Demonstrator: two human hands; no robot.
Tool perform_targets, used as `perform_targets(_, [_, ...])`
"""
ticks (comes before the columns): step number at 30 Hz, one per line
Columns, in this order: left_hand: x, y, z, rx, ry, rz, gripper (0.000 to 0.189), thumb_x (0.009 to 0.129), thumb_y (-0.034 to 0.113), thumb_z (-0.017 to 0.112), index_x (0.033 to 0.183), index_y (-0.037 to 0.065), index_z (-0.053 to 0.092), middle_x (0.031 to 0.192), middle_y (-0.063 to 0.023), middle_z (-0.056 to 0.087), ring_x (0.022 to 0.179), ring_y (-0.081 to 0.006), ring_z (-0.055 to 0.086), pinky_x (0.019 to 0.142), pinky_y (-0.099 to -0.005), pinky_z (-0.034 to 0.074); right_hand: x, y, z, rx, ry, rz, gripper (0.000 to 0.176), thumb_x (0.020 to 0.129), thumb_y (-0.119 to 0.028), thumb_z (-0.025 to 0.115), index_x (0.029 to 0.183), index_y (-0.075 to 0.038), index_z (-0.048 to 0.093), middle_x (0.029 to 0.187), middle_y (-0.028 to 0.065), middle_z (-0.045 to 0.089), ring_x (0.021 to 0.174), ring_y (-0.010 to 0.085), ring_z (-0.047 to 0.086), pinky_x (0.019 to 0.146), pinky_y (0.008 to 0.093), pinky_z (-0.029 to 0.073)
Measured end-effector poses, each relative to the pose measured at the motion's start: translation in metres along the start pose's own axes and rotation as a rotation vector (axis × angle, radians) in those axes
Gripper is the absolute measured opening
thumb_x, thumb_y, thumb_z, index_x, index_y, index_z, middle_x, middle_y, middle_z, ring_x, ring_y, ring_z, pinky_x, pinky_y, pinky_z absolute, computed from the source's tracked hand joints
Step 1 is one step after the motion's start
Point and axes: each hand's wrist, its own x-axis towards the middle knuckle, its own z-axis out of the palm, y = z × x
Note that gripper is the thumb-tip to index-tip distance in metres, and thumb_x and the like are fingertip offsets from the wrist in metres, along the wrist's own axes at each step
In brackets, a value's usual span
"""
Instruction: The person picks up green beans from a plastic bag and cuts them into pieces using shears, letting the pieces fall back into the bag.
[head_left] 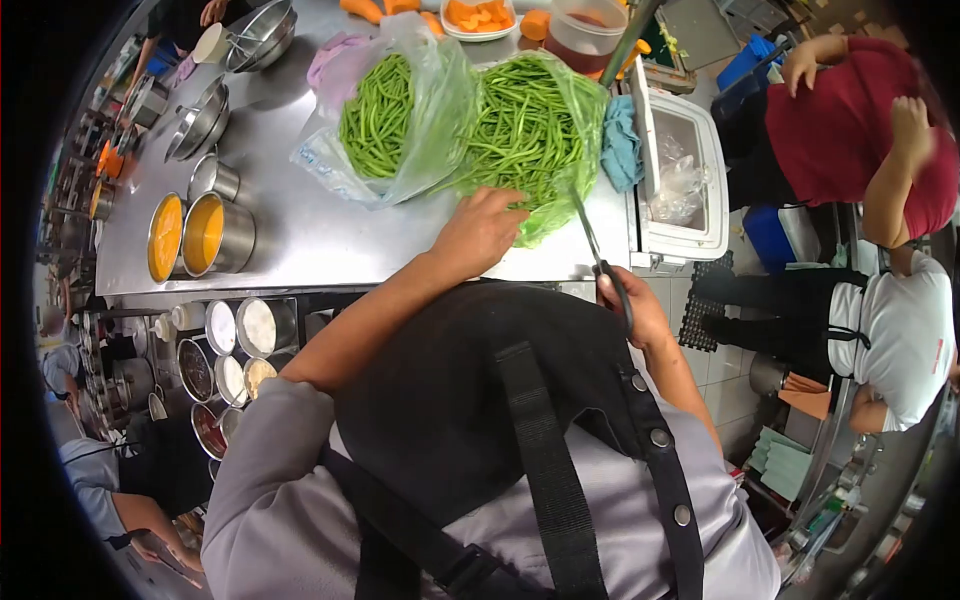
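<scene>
A clear, greenish plastic bag [548, 222] lies spread on the steel table, full of green beans [530, 120]. My left hand [482, 232] is at its near left edge, fingers curled closed on the plastic; whether a bean is also between the fingertips is hard to see. In my right hand [640, 305] is a pair of scissors [590, 230] with black handles, the metal blades pointing away from me over the bag's near right edge. To the left, a second plastic bag [430, 110] stands open around more green beans [378, 120].
Steel pots [232, 240] of orange liquid and metal bowls [205, 120] stand at the left of the table [310, 235]. A blue cloth [622, 145] and white cooler box [712, 225] are at the right. Co-workers, one in a red shirt [840, 120], stand to the right.
</scene>
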Motion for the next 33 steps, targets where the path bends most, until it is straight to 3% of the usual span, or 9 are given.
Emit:
perform_targets(3, [-0.024, -0.033, -0.008, 0.016, 0.275, -0.13, 0.031, 0.087, 0.007, 0.06, 0.117, 0.002, 0.064, 0.12, -0.0147, 0.06, 0.108, -0.036, 0.059, 0.092, -0.0407, 0.05, -0.007, 0.024, 0.014, 0.18, 0.085, -0.083, 0.039, 0.093, -0.038, 0.068, 0.113, -0.006, 0.062, 0.071, -0.0001, 0.058, 0.055, 0.0071, 0.052, 0.047, 0.0214, 0.039])
perform_targets(8, [-0.032, -0.052, -0.012, 0.113, 0.136, -0.373, 0.035, 0.089, 0.005, 0.053, 0.123, 0.004, 0.058, 0.123, -0.0139, 0.058, 0.102, -0.0372, 0.062, 0.085, -0.0424, 0.054, -0.031, 0.019, 0.032, 0.112, 0.153, -0.067, 0.044, 0.093, -0.036, 0.07, 0.12, -0.004, 0.06, 0.071, -0.0007, 0.056, 0.058, 0.0075, 0.053, 0.051, 0.022, 0.041])
perform_targets(13, [-0.035, -0.048, -0.001, 0.199, 0.015, -0.532, 0.021, 0.086, 0.008, 0.053, 0.106, 0.004, 0.058, 0.111, -0.018, 0.061, 0.091, -0.0403, 0.064, 0.076, -0.0504, 0.052, -0.046, 0.007, 0.035, 0.002, 0.128, -0.202, 0.051, 0.092, -0.032, 0.071, 0.128, 0.0, 0.056, 0.074, -0.0023, 0.056, 0.062, 0.007, 0.052, 0.055, 0.0222, 0.042])
perform_targets(17, [-0.042, -0.053, 0.001, 0.195, 0.007, -0.56, 0.021, 0.085, 0.01, 0.055, 0.105, 0.004, 0.058, 0.104, -0.0197, 0.063, 0.088, -0.0407, 0.064, 0.075, -0.0514, 0.052, -0.038, 0.004, 0.024, -0.033, 0.124, -0.254, 0.052, 0.091, -0.03, 0.073, 0.129, 0.001, 0.055, 0.076, -0.0042, 0.055, 0.066, 0.0055, 0.05, 0.057, 0.0216, 0.042])
perform_targets(20, [-0.031, -0.051, -0.002, 0.172, 0.213, -0.449, 0.019, 0.088, 0.011, 0.052, 0.103, 0.003, 0.057, 0.1, -0.0211, 0.064, 0.087, -0.0409, 0.065, 0.076, -0.0513, 0.052, -0.026, -0.013, 0.006, -0.037, 0.061, -0.394, 0.052, 0.09, -0.029, 0.074, 0.129, 0.001, 0.056, 0.078, -0.0053, 0.055, 0.068, 0.0046, 0.048, 0.057, 0.0213, 0.04])
perform_targets(26, [-0.007, -0.041, 0.003, 0.259, -0.002, -0.745, 0.019, 0.09, 0.012, 0.048, 0.103, 0.002, 0.058, 0.1, -0.0216, 0.066, 0.09, -0.0412, 0.065, 0.078, -0.0505, 0.052, 0.034, -0.035, -0.058, -0.186, -0.11, -0.156, 0.057, 0.088, -0.038, 0.074, 0.126, 0.001, 0.058, 0.08, -0.0035, 0.058, 0.071, 0.006, 0.051, 0.062, 0.0216, 0.041])
perform_targets(27, [-0.006, -0.037, 0.001, 0.277, -0.077, -0.81, 0.018, 0.089, 0.011, 0.05, 0.101, 0.002, 0.058, 0.098, -0.0217, 0.066, 0.092, -0.0412, 0.065, 0.079, -0.0505, 0.052, 0.035, -0.042, -0.063, -0.39, -0.043, -0.195, 0.056, 0.088, -0.04, 0.074, 0.124, 0.0, 0.06, 0.077, -0.0026, 0.057, 0.069, 0.0074, 0.05, 0.06, 0.0246, 0.041])
perform_targets(29, [-0.017, -0.035, -0.009, 0.322, -0.101, -0.927, 0.016, 0.088, 0.01, 0.051, 0.099, 0.002, 0.058, 0.097, -0.0218, 0.066, 0.093, -0.0412, 0.064, 0.08, -0.0504, 0.052, 0.062, -0.007, -0.091, -0.468, -0.091, -0.319, 0.048, 0.089, -0.033, 0.073, 0.123, -0.001, 0.062, 0.076, -0.0006, 0.057, 0.07, 0.0078, 0.048, 0.062, 0.0258, 0.042])
perform_targets(33, [-0.031, -0.016, -0.031, 0.333, 0.078, -0.881, 0.011, 0.086, 0.007, 0.053, 0.092, 0.001, 0.058, 0.093, -0.0221, 0.065, 0.093, -0.0421, 0.062, 0.08, -0.0521, 0.05, 0.063, -0.017, -0.105, -0.241, -0.309, -0.254, 0.035, 0.093, -0.013, 0.067, 0.125, -0.001, 0.06, 0.097, -0.0028, 0.065, 0.084, 0.0054, 0.058, 0.075, 0.0218, 0.047])
